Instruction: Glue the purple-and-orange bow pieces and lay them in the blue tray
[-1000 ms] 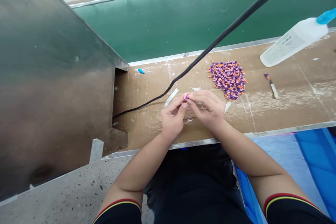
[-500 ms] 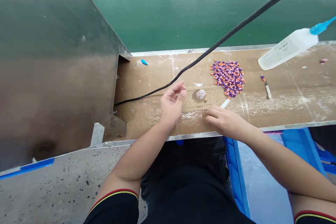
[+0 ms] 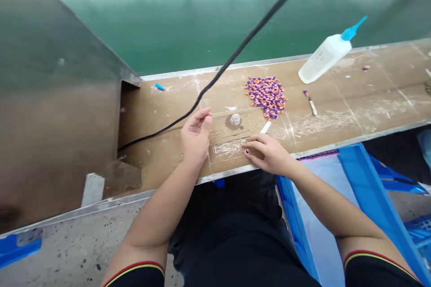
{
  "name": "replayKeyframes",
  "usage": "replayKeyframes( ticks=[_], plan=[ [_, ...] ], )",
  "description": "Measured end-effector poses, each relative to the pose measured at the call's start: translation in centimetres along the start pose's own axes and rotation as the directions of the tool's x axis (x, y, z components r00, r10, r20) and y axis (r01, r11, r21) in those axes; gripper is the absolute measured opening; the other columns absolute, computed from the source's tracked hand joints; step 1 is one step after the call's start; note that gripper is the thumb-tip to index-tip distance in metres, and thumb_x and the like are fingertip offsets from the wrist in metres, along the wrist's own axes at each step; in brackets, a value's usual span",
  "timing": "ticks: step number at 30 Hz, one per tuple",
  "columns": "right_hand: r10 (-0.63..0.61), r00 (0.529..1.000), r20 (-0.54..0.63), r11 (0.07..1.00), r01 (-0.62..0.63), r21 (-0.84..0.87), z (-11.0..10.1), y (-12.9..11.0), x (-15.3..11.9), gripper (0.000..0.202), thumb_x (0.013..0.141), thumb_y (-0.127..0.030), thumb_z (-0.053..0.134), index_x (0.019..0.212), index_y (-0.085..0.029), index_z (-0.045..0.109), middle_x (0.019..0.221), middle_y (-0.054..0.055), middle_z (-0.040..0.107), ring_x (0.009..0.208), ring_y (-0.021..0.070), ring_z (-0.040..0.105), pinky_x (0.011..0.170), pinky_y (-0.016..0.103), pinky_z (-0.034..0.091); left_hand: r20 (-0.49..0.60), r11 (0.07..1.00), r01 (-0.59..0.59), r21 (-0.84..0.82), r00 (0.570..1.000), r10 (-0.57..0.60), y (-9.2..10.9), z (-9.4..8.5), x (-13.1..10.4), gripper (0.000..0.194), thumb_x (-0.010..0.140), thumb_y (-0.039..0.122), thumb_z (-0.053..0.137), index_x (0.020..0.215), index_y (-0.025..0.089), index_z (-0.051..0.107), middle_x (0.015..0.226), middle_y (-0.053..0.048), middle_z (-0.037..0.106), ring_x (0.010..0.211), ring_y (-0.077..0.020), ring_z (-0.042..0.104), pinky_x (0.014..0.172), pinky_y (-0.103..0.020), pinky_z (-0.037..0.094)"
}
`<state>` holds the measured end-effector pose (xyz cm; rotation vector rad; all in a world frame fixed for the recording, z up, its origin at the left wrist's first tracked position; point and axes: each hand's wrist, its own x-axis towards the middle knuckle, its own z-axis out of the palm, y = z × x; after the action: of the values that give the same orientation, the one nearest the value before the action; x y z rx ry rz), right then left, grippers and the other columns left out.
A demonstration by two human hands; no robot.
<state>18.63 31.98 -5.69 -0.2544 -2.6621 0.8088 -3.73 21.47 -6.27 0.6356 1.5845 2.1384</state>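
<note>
My right hand [image 3: 267, 154] is low over the front of the cardboard-covered bench [image 3: 168, 157], with a small pink-and-purple piece [image 3: 247, 152] at its thumb and fingertips. My left hand [image 3: 195, 138] is raised to the left, fingers curled and thumb close to the forefinger; anything between them is too small to make out. Between the hands lies a speckled cardboard strip [image 3: 220, 130] bearing a small clear, round object [image 3: 235, 119] on a dark wet patch. Behind my right fingers lies a white stick-like tool [image 3: 266, 127], beside a heap of small purple, pink and orange pieces [image 3: 266, 95].
A black cable [image 3: 215, 77] crosses above the bench. A white bottle with a blue nozzle [image 3: 325, 58], a small white-handled tool [image 3: 313, 107] and a blue cap [image 3: 159, 86] are farther off. A metal panel [image 3: 67, 121] stands left; a blue crate [image 3: 367, 175] is below right.
The view has shifted, so the bench things appear farther left. My right fingers have parted a little and the small pink-and-purple piece now shows at them. My left hand keeps its curled pose.
</note>
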Motion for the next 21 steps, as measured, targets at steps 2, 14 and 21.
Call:
replayKeyframes(
  ticks=[2, 14, 21],
  plan=[
    [-0.017, 0.999, -0.036, 0.999, 0.018, 0.029, 0.0, -0.1, -0.2, 0.015, 0.105, -0.026, 0.059, 0.109, -0.022, 0.073, 0.109, 0.013, 0.077, 0.103, 0.0255, 0.074, 0.090, 0.043, 0.065, -0.028, 1.000, 0.003, 0.001, 1.000, -0.003, 0.3, 0.2, 0.2, 0.050, 0.074, 0.060, 0.094, 0.101, 0.020, 0.082, 0.100, -0.010, 0.078, 0.077, -0.0142, 0.066, 0.060, -0.023, 0.050],
    [0.905, 0.212, -0.369, 0.381, -0.789, 0.482, -2.3, 4.6, -20.7, 0.026, 0.097, -0.041, 0.067, 0.105, -0.018, 0.075, 0.089, 0.008, 0.082, 0.077, 0.0210, 0.079, 0.072, 0.034, 0.066, -0.250, 0.977, 0.005, 0.213, 0.967, 0.049, 2.7, 4.6, 1.3, 0.020, 0.048, 0.036, 0.081, 0.061, 0.025, 0.069, 0.059, 0.002, 0.060, 0.057, -0.0148, 0.047, 0.049, -0.027, 0.030],
    [0.983, 0.181, 0.012, 0.159, -0.896, 0.414, 3.7, 7.1, -21.3, 0.018, 0.094, -0.016, 0.064, 0.095, -0.020, 0.082, 0.085, 0.005, 0.084, 0.079, 0.0206, 0.080, 0.080, 0.031, 0.064, -0.114, 0.836, 0.004, 0.548, 0.991, 0.070, 4.4, 9.3, -0.5, 0.033, 0.047, 0.042, 0.058, 0.053, 0.018, 0.036, 0.058, 0.001, 0.043, 0.060, -0.0161, 0.039, 0.054, -0.029, 0.024]
  ],
)
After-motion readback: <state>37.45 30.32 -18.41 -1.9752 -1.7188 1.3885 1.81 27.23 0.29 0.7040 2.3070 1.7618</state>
